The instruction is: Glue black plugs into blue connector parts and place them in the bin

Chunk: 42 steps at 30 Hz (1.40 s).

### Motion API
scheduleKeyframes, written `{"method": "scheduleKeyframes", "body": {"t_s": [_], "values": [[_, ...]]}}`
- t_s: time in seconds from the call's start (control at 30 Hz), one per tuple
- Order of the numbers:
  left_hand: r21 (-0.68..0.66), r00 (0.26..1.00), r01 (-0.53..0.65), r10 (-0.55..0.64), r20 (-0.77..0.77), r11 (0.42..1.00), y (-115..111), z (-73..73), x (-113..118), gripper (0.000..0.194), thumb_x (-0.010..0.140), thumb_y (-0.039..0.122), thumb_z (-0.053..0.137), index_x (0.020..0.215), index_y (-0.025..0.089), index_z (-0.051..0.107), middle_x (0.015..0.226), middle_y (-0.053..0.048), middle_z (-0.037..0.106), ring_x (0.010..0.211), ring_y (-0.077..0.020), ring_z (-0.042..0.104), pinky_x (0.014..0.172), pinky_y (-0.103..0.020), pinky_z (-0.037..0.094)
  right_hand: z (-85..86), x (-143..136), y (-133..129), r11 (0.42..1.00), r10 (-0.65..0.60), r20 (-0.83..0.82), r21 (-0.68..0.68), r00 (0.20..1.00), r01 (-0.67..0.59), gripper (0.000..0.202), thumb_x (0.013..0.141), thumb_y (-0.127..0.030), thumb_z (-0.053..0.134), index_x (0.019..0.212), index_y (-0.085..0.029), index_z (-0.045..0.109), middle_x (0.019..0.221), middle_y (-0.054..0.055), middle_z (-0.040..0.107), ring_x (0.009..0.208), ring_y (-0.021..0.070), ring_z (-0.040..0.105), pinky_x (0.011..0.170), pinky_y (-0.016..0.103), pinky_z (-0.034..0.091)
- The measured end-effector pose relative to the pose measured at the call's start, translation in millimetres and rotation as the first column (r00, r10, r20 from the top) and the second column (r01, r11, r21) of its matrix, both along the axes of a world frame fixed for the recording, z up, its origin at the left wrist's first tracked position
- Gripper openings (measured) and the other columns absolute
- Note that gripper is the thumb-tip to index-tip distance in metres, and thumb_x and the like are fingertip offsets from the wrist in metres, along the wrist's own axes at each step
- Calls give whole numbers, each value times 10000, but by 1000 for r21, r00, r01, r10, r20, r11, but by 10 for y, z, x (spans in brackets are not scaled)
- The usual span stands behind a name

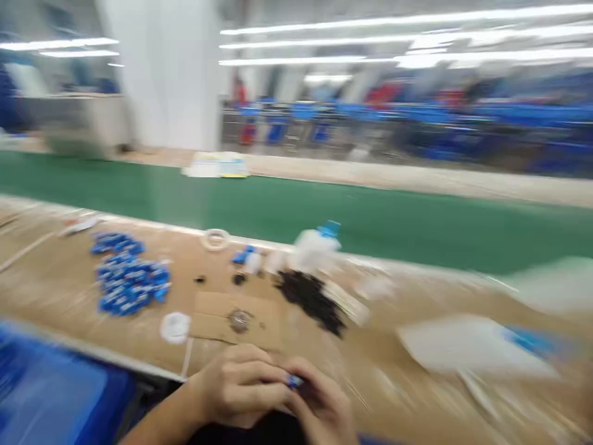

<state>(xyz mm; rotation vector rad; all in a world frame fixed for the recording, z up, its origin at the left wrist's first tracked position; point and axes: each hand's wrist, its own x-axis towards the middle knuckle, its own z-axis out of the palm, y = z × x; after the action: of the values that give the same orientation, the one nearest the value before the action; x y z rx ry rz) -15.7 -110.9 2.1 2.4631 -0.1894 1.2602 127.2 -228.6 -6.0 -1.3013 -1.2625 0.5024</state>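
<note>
My left hand (245,380) and my right hand (322,402) meet at the near edge of the bench. Between their fingertips is a small blue part (294,381) with a pale spot. Fingers of both hands are closed around it, covering most of it, and blur hides its exact kind. Just beyond my hands lies a flat piece of cardboard (236,318) with a small round greyish thing (239,321) on it. A pile of similar-looking blue parts (127,278) lies to the left. Right of the cardboard is a heap of thin black pieces (311,300).
A white roll (175,327) sits left of the cardboard, and a ring-shaped roll (215,239) farther back. A white bag (315,247) stands behind the black heap. White sheeting (472,346) lies at right. Beyond runs a green belt (278,207). A blue bin (55,389) is at lower left.
</note>
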Motion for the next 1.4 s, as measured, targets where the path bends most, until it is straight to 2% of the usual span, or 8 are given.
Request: {"method": "scheduleKeyframes", "body": {"t_s": [0.27,0.43,0.53,0.73,0.83,0.9,1.13,1.4], "values": [[-70,959,268,-273,-80,961,-109,-479,362,318,880,190,716,1190,154,657,1034,-66,719,901,-129,703,905,-204,545,-323,8,-668,983,-52,-640,103,766,152,590,685,-614,994,946,-158,724,894,51,662,781,203,629,721,268,512],[-55,854,476,-476,-207,878,-533,-497,504,411,843,48,705,1236,128,615,1053,-104,696,945,-156,682,881,-247,550,-577,-234,-1189,950,-231,-858,-97,458,298,666,590,-547,1050,974,-140,689,913,62,674,779,183,645,752,262,533],[-55,760,588,-574,-304,807,-806,-576,662,390,874,60,660,1249,128,575,1025,-109,684,921,-160,674,820,-246,571,-763,-332,-1480,897,-404,-803,-253,438,363,683,596,-680,983,874,-142,667,812,66,665,727,221,656,667,290,552],[-144,605,638,-608,-514,757,-1294,-1005,926,713,919,347,654,1509,161,299,1473,-245,456,1344,-328,529,1040,-475,557,-1127,-301,-2579,544,-831,-416,-463,370,700,658,691,-821,793,863,-202,646,821,67,655,743,266,630,700,379,545],[-302,557,554,-614,-559,776,-1298,-1167,916,827,927,375,641,1573,213,150,1594,-236,273,1465,-339,388,1104,-504,513,-1377,-298,-3252,277,-961,-148,-523,234,806,574,697,-756,794,810,-216,635,908,89,651,850,300,597,798,411,509],[-386,520,473,-604,-604,792,-1213,-1225,889,755,948,353,611,1566,258,187,1581,-191,315,1442,-308,428,1087,-470,533,-1562,-305,-3491,199,-972,-10,-567,235,799,479,754,-671,769,750,-217,620,827,78,637,794,296,586,766,398,496],[-455,429,305,-547,-719,837,-973,-1227,728,465,982,365,539,1430,281,451,1508,-121,429,1318,-263,545,868,-349,635,-2087,-9,-2954,270,-855,198,-618,479,738,159,795,-87,672,745,-196,567,816,12,590,792,223,569,774,293,443],[-459,511,251,-519,-685,852,-845,-1129,582,333,983,269,529,1312,229,569,1350,-122,578,1241,-227,604,1046,-419,555,-2332,56,-2560,352,-764,218,-648,608,675,134,852,-72,697,832,-170,608,876,31,612,813,206,596,815,278,478]]}}
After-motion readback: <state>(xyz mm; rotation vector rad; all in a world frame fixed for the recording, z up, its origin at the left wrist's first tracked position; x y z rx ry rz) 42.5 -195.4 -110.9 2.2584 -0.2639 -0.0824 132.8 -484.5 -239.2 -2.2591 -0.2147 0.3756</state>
